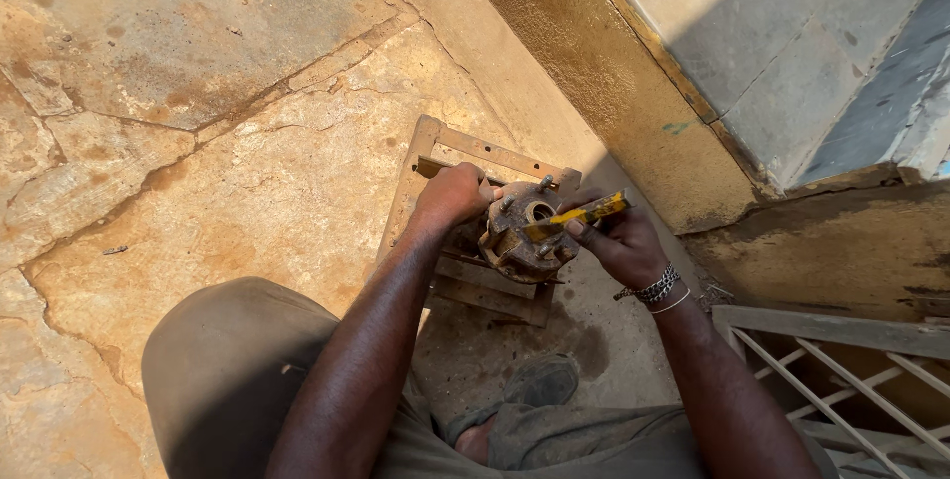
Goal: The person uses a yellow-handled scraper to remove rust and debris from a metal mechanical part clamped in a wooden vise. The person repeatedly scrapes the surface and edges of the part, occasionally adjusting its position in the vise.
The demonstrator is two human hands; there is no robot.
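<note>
- Your left hand (453, 197) is closed around the far-left edge of the rusty wheel hub (522, 232); the fingers wrap over its rim, so the hub probably cannot turn or slide while the other hand works on it
- The hub lies just to the right of that hand, touching it, with its studs (544, 182) pointing up and its center hole (541, 210) open toward you; this face up seems chosen so that the hole is easy to reach
- Your right hand (618, 241) holds a yellow flat tool (579, 214) in a narrow pinch grip, the fingers closed on its right part; the other end of the tool reaches left, over the face of the hub beside the center hole
- If the tip touches the metal or only hovers over it, I cannot tell, because the shadow hides this place
- You keep the tool almost flat and low, I think to let the edge go along the surface and not to stab in it
- Under both hands there is a small wooden frame (465, 147); the hub rests on it, which lifts the part from the stone floor (247, 172) and gives a steadier base
- A metal bracelet (653, 289) sits on the wrist behind your right hand, well apart from the hub
- Your shoe (542, 380) is near, below the hands, close to the frame, maybe to block it
</note>
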